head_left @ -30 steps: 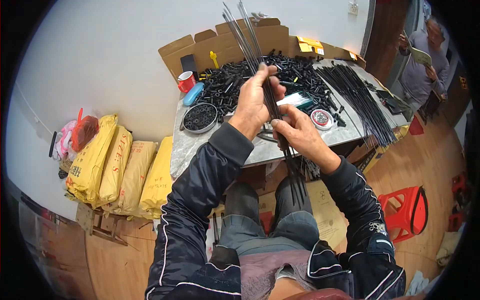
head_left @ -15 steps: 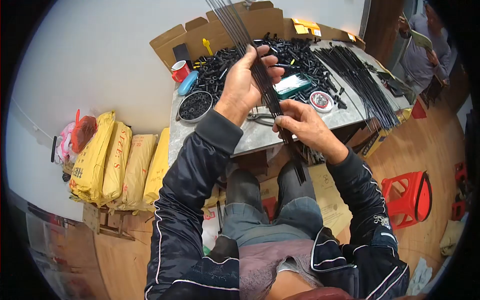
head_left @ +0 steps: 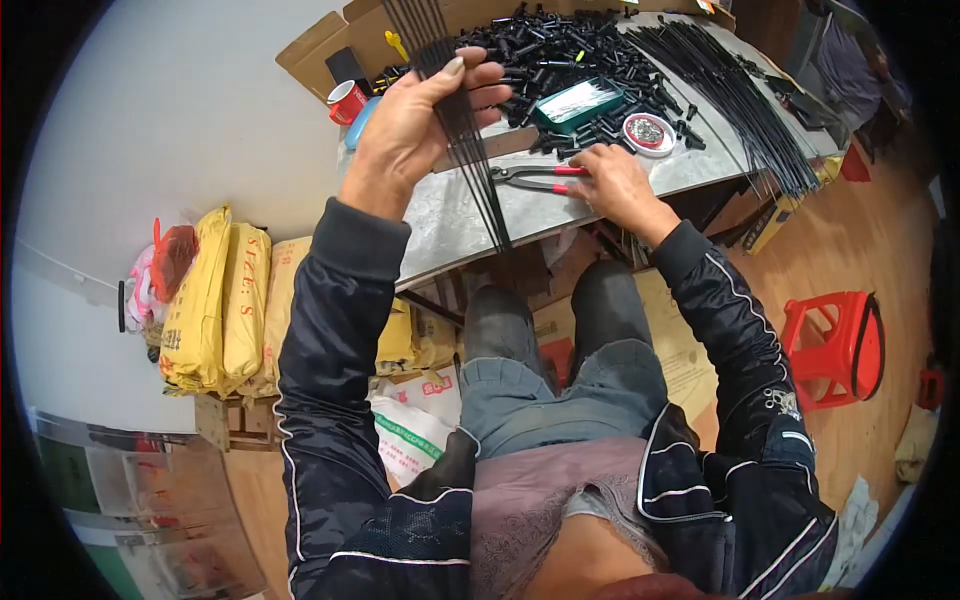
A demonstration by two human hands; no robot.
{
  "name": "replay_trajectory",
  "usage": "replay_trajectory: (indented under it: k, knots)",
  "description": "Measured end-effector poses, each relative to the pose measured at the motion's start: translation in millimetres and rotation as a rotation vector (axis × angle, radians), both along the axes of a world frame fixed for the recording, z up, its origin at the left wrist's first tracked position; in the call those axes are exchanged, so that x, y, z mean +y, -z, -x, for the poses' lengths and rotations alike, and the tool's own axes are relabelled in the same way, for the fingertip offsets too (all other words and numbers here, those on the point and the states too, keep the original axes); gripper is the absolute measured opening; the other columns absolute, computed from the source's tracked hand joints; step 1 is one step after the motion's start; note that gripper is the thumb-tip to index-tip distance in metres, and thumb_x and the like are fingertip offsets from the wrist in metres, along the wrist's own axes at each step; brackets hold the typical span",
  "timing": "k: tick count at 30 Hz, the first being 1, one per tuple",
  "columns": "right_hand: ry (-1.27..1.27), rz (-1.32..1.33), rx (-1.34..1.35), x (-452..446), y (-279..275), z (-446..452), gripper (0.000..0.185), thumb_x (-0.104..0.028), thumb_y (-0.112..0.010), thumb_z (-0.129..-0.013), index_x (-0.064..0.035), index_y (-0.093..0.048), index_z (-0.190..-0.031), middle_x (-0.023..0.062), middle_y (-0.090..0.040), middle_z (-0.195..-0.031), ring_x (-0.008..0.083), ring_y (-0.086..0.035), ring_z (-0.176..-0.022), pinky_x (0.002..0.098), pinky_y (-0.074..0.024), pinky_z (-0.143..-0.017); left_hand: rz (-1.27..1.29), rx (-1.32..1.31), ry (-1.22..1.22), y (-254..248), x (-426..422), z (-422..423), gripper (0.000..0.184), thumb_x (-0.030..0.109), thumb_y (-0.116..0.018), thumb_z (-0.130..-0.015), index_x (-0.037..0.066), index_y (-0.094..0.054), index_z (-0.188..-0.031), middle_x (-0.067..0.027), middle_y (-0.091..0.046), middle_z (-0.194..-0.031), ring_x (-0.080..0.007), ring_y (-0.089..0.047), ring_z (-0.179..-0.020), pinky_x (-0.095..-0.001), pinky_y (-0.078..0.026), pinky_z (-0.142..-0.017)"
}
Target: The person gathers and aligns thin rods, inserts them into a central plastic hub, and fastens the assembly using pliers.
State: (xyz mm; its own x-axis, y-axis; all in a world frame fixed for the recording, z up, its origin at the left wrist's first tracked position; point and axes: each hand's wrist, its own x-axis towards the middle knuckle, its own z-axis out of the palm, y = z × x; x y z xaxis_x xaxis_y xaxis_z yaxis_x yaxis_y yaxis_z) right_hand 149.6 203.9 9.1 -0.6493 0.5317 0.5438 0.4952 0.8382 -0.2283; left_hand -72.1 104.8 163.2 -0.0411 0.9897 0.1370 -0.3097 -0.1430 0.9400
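Note:
My left hand (head_left: 405, 125) is closed around a bundle of long thin black rods (head_left: 468, 160), its thumb pressed across them. The rods slant from the top of the view down over the table's front edge. On the tabletop, my right hand (head_left: 622, 185) has its fingers curled at the handle ends of red-handled pincers (head_left: 540, 179), whose metal jaws point left toward the rods. Part of the handles is hidden under the fingers. Just beyond this hand are a round white tub (head_left: 648, 134) of small metal pieces and a green box (head_left: 580, 104).
Black tubular parts (head_left: 560, 45) lie heaped on the grey table (head_left: 430, 240) against a cardboard wall. More black rods (head_left: 725, 90) are spread at the right. A red mug (head_left: 346, 101) stands at the left. Yellow sacks (head_left: 200, 310) and a red stool (head_left: 835, 345) flank the table.
My right hand has left the rods and moved to the pincers on the table. My left hand has shifted left with the rods. The view has tilted downward.

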Motion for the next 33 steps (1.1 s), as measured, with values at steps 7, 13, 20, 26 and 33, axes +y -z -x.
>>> replay_trajectory:
  k: [7, 13, 20, 26, 33]
  knots:
    - [0.152, -0.097, -0.093, 19, 23, -4, 0.011, -0.015, -0.065, -0.074, -0.0085, -0.065, -0.083, 0.0085, -0.061, -0.088, 0.0285, -0.056, -0.089, 0.0421, -0.0405, -0.075, 0.001, 0.121, 0.001, -2, -33, 17, 0.031, 0.02, -0.053, -0.097, -0.003, -0.055, -0.119, -0.0172, -0.065, -0.109, -0.0297, -0.065, -0.1, -0.041, -0.054, -0.086]
    - [-0.057, -0.088, 0.186, 10, -27, 17, 0.048, -0.025, -0.075, -0.072, -0.0076, -0.06, -0.114, 0.011, -0.063, -0.098, 0.0317, -0.058, -0.094, 0.0431, -0.0446, -0.08, 0.007, 0.087, 0.06, 6, -53, 3, 0.031, 0.02, -0.053, -0.097, -0.004, -0.055, -0.117, -0.0185, -0.065, -0.106, -0.0315, -0.066, -0.096, -0.042, -0.055, -0.085]
    - [-0.766, 0.957, 0.154, -53, -84, 77, 0.037, -0.013, -0.063, -0.084, -0.0006, -0.056, -0.118, 0.0164, -0.063, -0.11, 0.0242, -0.06, -0.104, 0.0354, -0.0473, -0.087, -0.051, 0.026, 0.107, 20, -92, -17, 0.03, 0.022, -0.056, -0.095, -0.003, -0.057, -0.111, -0.0176, -0.066, -0.101, -0.031, -0.066, -0.094, -0.0426, -0.054, -0.084]
    - [-0.706, 0.077, 0.331, 4, -40, 135, 0.031, 0.004, -0.064, -0.068, -0.0048, -0.064, -0.099, 0.0105, -0.063, -0.081, 0.0264, -0.063, -0.081, 0.0353, -0.0477, -0.07, -0.094, 0.076, 0.067, 34, -121, 0, 0.017, 0.017, -0.055, -0.095, 0.001, -0.057, -0.102, -0.0152, -0.066, -0.094, -0.035, -0.066, -0.092, -0.0461, -0.052, -0.087]
    - [-0.295, 0.175, -0.193, 61, -29, 137, 0.064, -0.014, -0.069, -0.077, -0.0048, -0.045, -0.136, 0.0131, -0.052, -0.132, 0.0323, -0.044, -0.127, 0.0457, -0.0352, -0.104, 0.092, -0.152, -0.101, 186, -55, -8, 0.022, 0.02, -0.057, -0.095, 0.0, -0.06, -0.105, -0.0139, -0.068, -0.098, -0.0215, -0.066, -0.089, -0.0328, -0.053, -0.082]
